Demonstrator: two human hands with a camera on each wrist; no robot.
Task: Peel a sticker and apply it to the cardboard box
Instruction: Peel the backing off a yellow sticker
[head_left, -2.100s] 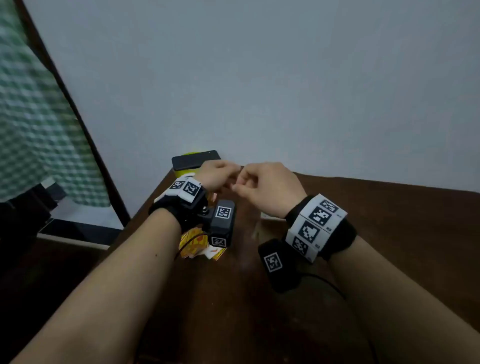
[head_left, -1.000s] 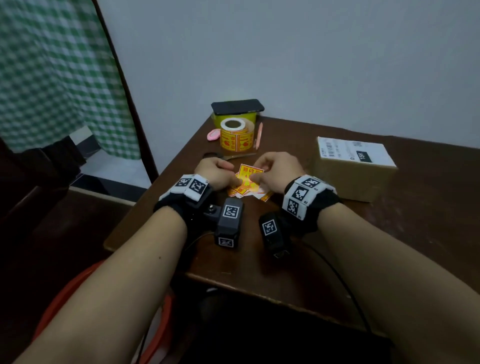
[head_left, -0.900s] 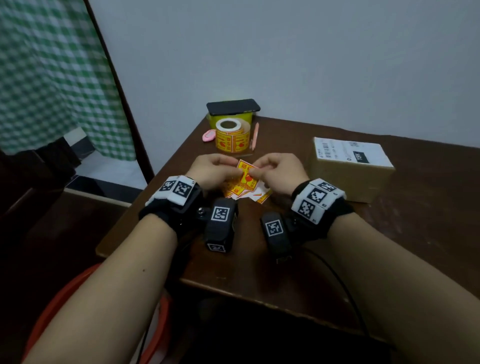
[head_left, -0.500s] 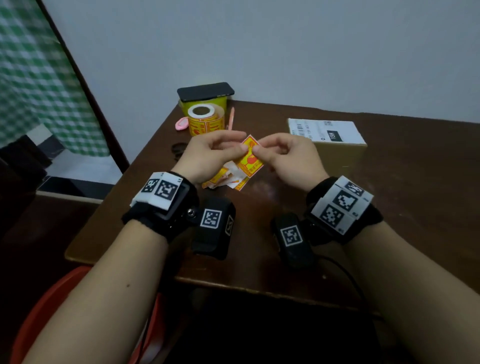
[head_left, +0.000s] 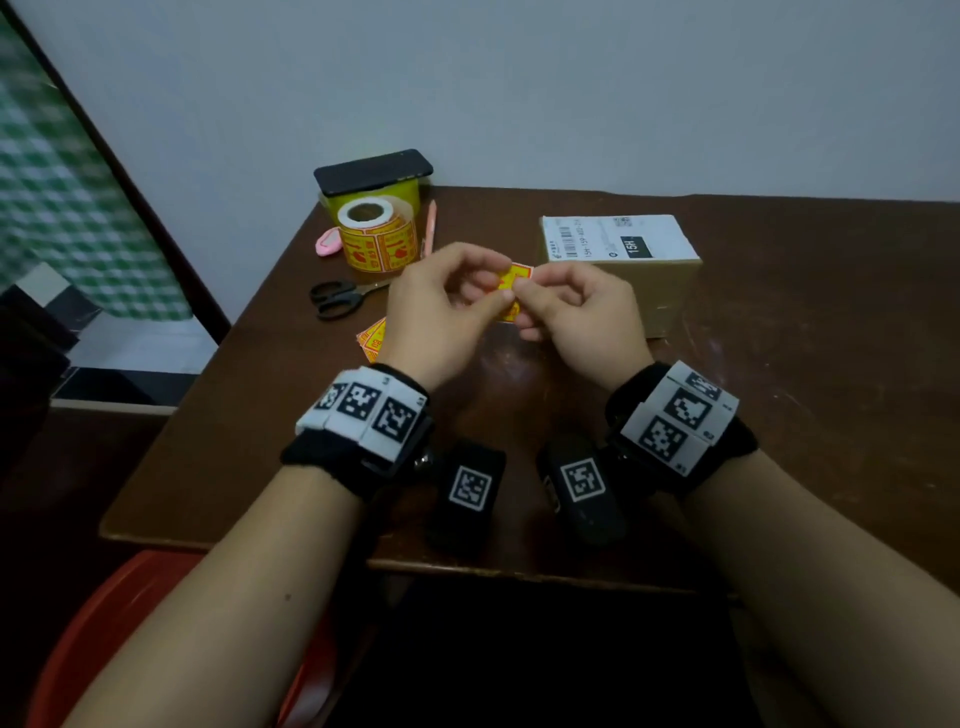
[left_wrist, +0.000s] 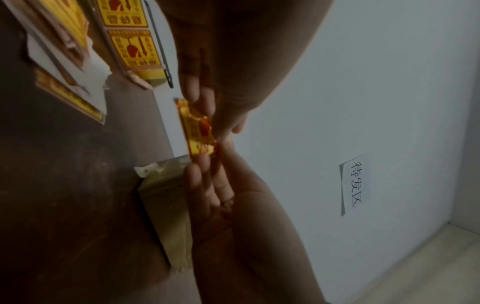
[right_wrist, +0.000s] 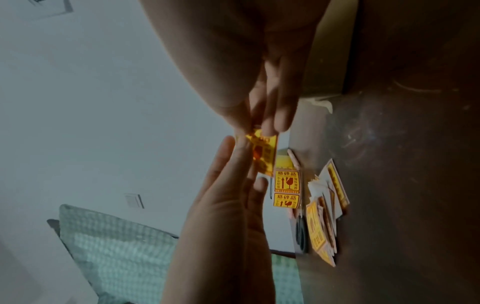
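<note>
2 hands (head_left: 447, 306) (head_left: 576, 317) pinch sticker (head_left: 514, 278).

Glossy yellow paper sticker (head_left: 514, 280), matt cardboard box (head_left: 665, 291), scuffed dark wood table (head_left: 810, 364).

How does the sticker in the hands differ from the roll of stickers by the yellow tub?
The sticker is a single flat piece, held above the table and pinched by the left hand and right hand; the sticker roll is many stickers wound on a core, standing untouched on the table. Both are yellow with red print.
</note>
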